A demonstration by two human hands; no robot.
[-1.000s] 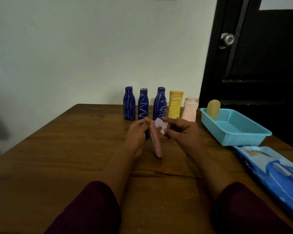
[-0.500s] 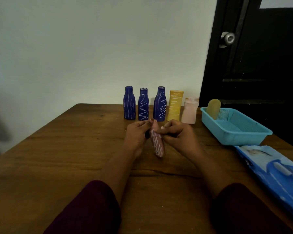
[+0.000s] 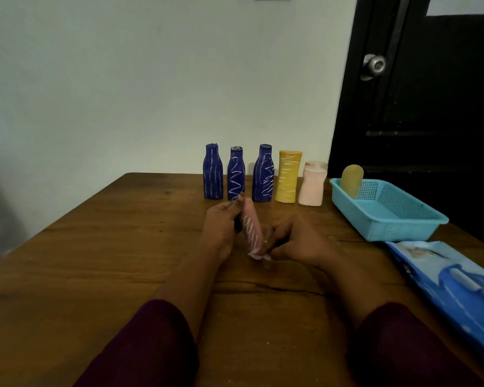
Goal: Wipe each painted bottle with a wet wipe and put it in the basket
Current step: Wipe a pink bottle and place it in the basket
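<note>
Beside the turquoise mesh basket stands a row: three dark blue bottles, the far one with pale upright streaks, the middle one with a white zigzag, the near one with white scribbles. Next comes a yellow bottle with faint white strokes, then a plain pale pink one. In the basket leans a dull yellowish bottle. The held bottle is pink with a white zigzag. The table is brown wood; the wipes pack, in front of the basket, is blue.
</note>
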